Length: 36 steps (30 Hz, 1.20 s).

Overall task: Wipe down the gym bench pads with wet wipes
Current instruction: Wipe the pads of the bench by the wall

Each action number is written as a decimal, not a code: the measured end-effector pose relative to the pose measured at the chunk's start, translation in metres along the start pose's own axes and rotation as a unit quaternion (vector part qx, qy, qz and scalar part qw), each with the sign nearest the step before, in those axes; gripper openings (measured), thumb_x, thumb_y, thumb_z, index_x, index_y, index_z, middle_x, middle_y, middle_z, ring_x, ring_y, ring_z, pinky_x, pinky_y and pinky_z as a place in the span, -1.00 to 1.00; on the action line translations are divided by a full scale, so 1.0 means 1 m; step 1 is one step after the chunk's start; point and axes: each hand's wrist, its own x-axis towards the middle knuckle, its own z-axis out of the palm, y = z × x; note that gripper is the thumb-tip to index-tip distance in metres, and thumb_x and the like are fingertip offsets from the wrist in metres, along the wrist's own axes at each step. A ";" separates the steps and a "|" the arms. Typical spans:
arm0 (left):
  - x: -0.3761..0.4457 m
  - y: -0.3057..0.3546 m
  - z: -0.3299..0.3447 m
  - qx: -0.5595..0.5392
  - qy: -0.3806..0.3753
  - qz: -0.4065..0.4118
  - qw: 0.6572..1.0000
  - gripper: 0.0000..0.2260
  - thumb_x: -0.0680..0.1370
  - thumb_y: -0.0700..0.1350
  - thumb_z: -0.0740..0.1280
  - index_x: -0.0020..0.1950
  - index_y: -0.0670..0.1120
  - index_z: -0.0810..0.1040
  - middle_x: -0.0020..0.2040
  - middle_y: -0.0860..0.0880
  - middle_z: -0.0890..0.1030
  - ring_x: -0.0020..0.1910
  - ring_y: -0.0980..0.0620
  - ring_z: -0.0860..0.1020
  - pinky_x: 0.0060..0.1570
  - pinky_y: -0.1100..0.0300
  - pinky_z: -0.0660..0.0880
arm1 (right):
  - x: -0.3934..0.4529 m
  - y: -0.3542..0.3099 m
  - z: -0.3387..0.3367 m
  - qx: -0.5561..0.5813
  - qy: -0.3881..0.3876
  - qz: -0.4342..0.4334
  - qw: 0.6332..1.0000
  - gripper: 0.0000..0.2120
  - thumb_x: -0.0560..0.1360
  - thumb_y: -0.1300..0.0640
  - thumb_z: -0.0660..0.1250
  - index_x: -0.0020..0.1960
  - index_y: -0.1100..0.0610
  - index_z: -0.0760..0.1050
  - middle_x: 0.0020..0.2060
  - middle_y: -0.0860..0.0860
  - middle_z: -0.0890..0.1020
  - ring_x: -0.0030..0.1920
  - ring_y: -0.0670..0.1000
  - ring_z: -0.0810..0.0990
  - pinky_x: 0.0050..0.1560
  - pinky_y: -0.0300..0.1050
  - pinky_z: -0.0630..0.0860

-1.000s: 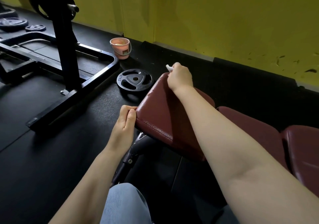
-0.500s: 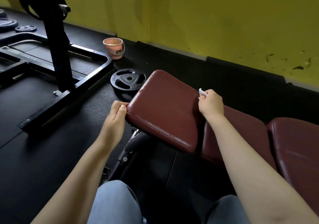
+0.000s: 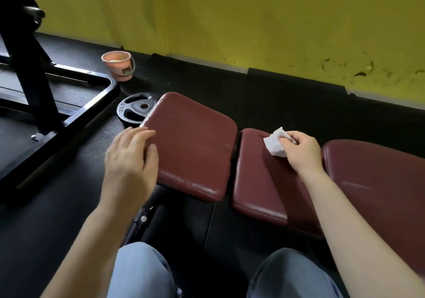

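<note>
**Wipe carried off the end pad onto the middle pad**

A second ago the right hand (image 3: 301,151) was at the far corner of the tilted dark red vinyl end pad (image 3: 190,146); half a second ago it had drawn back to that pad's right edge. Now it sits over the narrow dark red middle pad (image 3: 257,178), pinching the crumpled white wet wipe (image 3: 274,144) between thumb and fingertips, the wipe hanging at or just above the vinyl. That suggests the end pad has had its pass and the middle one is starting.

The left hand (image 3: 131,159) gripped the end pad's left edge before; now its fingers lie loose and fairly straight over that edge, holding nothing.

The third dark red pad (image 3: 377,182) on the right of the bench runs out of frame and is partly behind the right forearm, so its condition is unclear. Whether the wipe actually touches the pad cannot be told. The bench frame beneath is mostly lost in shadow, and the black weight plate (image 3: 133,111) on the floor is half covered by the end pad.
</note>
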 end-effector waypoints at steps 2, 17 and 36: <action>-0.007 0.020 0.019 0.031 -0.025 0.036 0.999 -0.74 0.59 -0.16 0.29 0.27 -0.14 0.57 0.30 -0.06 0.56 0.43 -0.10 0.39 0.47 -0.08 0.20 | 0.007 0.007 -0.010 -0.022 0.031 0.003 0.999 -0.85 0.49 0.15 0.27 -0.11 0.06 0.63 -0.21 -0.04 0.66 -0.15 0.03 0.60 -0.15 -0.03 0.52; -0.049 0.074 0.088 0.113 -0.153 0.201 0.961 -0.51 0.60 0.18 0.17 0.33 -0.14 0.54 0.32 -0.04 0.58 0.48 -0.05 0.38 0.55 0.00 0.12 | 0.011 -0.031 0.050 -0.202 -0.165 -0.221 0.940 -0.61 0.55 0.30 0.17 0.29 0.04 0.56 0.25 0.03 0.60 0.29 0.16 0.49 0.29 0.00 0.39; -0.056 0.069 0.083 0.087 -0.209 0.237 0.945 -0.28 0.50 0.24 0.31 0.52 -0.17 0.34 0.51 -0.08 0.38 0.57 -0.02 0.15 0.57 0.05 -0.03 | -0.048 -0.025 0.034 -0.171 -0.181 -0.236 0.939 -0.58 0.55 0.32 0.17 0.31 0.03 0.55 0.33 -0.03 0.53 0.36 -0.07 0.42 0.33 -0.42 0.16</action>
